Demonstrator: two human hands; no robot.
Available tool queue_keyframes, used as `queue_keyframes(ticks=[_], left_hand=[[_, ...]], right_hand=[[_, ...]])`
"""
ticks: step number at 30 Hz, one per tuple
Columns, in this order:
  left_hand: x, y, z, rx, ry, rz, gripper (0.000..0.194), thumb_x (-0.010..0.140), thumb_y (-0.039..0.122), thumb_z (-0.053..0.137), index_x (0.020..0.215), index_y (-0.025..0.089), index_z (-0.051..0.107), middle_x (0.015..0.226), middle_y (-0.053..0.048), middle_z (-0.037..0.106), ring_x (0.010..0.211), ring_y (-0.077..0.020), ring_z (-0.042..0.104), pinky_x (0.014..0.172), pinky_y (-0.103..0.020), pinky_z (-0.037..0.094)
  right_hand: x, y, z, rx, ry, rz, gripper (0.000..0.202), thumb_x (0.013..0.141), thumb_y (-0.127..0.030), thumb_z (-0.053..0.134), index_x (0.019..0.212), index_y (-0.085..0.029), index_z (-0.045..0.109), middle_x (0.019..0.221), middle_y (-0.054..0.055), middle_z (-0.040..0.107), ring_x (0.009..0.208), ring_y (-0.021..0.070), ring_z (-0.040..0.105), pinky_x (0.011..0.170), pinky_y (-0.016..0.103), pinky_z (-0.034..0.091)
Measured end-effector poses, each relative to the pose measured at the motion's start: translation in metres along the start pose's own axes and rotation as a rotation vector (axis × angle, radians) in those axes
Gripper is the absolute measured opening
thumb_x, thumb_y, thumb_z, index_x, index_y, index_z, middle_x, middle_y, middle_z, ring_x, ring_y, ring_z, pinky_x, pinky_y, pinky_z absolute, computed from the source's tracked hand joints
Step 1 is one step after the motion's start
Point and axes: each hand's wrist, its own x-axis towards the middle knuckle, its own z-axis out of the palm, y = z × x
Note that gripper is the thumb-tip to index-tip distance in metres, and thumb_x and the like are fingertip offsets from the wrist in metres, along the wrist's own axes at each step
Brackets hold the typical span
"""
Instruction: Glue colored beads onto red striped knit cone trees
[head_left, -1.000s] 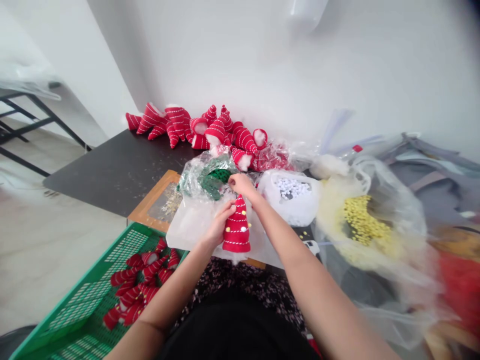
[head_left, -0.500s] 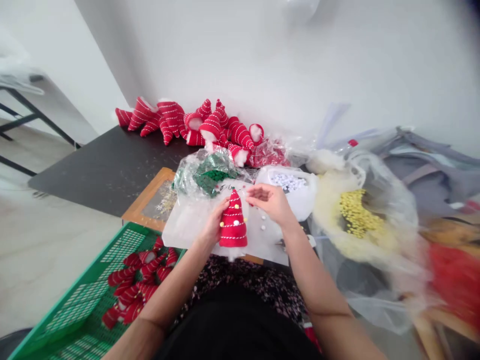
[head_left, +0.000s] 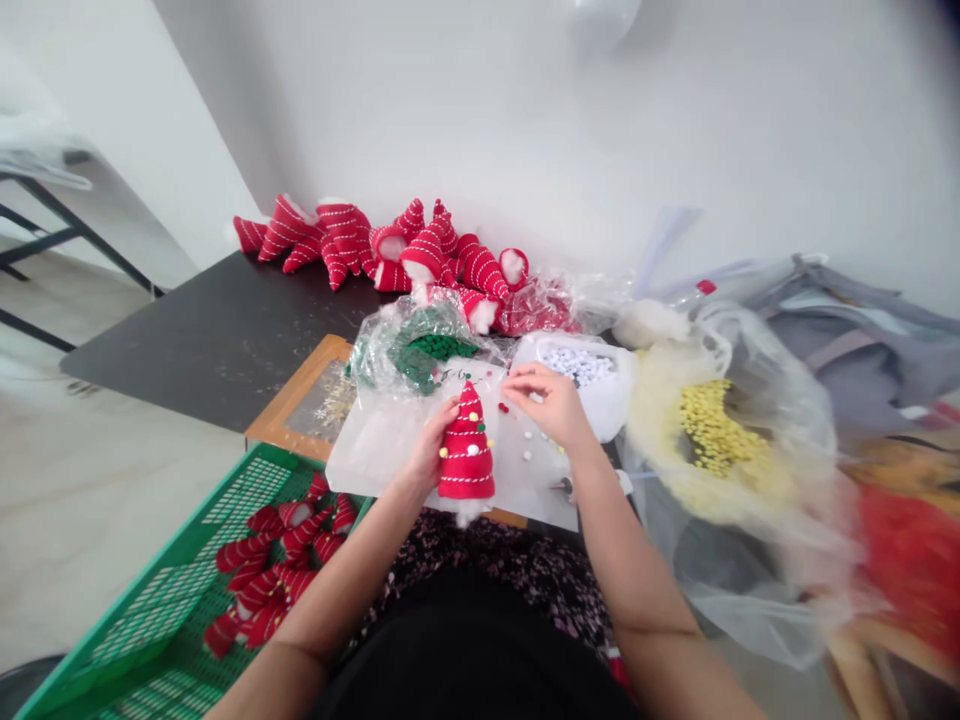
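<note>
My left hand (head_left: 433, 447) is wrapped around the side of a red cone-shaped stuffed Christmas tree (head_left: 466, 470) with white stitched stripes and white stuffing at its base. Small yellow, white and green pompoms dot its front. To the right of the tip, my right hand (head_left: 546, 400) hovers over the white paper (head_left: 382, 450), thumb and fingertips pinched together; what they hold, if anything, is too small to make out. Just below those fingertips lies a red pompom (head_left: 503, 407). A few white pompoms (head_left: 527, 453) rest on the paper.
Green pompoms (head_left: 442, 346) fill a clear bag, white ones (head_left: 581, 365) a white tray, yellow ones (head_left: 716, 430) a bag at right. More red cones (head_left: 341, 240) pile along the wall. A green crate (head_left: 169, 560) holds finished-looking red trees at lower left, beside a wooden frame (head_left: 289, 400).
A green pompom now shows on the tree's right side. My right hand has shifted slightly right, away from the tree. My left hand keeps its hold.
</note>
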Motion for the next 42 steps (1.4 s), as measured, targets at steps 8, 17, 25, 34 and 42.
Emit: queue_keyframes(ticks=[8,17,25,34,42], left_hand=[[-0.010,0.001,-0.003,0.033,0.043,-0.044,0.036,0.075,0.026,0.086,0.107,0.018,0.072,0.085,-0.002,0.077,0.067,-0.0172,0.072,0.063,-0.026,0.058],[-0.007,0.007,-0.010,0.008,0.036,-0.022,0.036,0.077,0.027,0.085,0.110,0.017,0.073,0.091,-0.004,0.078,0.071,-0.0176,0.073,0.069,-0.028,0.061],[-0.004,0.000,-0.002,0.096,-0.079,0.072,0.040,0.073,0.035,0.089,0.106,0.018,0.073,0.090,-0.002,0.075,0.074,-0.0162,0.070,0.069,-0.026,0.057],[-0.012,-0.001,0.002,0.133,-0.093,0.041,0.043,0.072,0.036,0.091,0.108,0.020,0.072,0.089,0.000,0.074,0.072,-0.0163,0.070,0.070,-0.028,0.059],[-0.009,-0.001,0.006,0.094,-0.061,0.033,0.039,0.075,0.029,0.088,0.110,0.019,0.072,0.093,-0.001,0.076,0.077,-0.0162,0.073,0.070,-0.025,0.058]], right_hand=[[0.069,0.035,0.057,-0.398,-0.274,0.171,0.015,0.088,-0.009,0.076,0.090,-0.020,0.086,0.100,0.010,0.085,0.094,0.0254,0.078,0.093,0.034,0.056],[0.044,0.021,0.038,-0.271,-0.165,0.155,0.006,0.087,-0.016,0.078,0.091,-0.020,0.081,0.089,0.005,0.082,0.079,0.0202,0.072,0.077,0.030,0.056],[-0.002,-0.025,0.019,0.080,-0.092,-0.011,0.024,0.093,-0.043,0.079,0.083,-0.022,0.081,0.081,0.004,0.077,0.067,0.0170,0.062,0.066,0.031,0.051],[-0.003,-0.019,0.014,0.104,-0.020,-0.013,0.016,0.094,-0.037,0.078,0.090,-0.024,0.086,0.097,0.007,0.079,0.068,0.0160,0.061,0.064,0.031,0.052],[-0.006,-0.025,0.013,0.056,-0.092,-0.052,0.014,0.095,-0.030,0.075,0.087,-0.025,0.086,0.093,0.006,0.078,0.082,0.0198,0.069,0.072,0.032,0.056]])
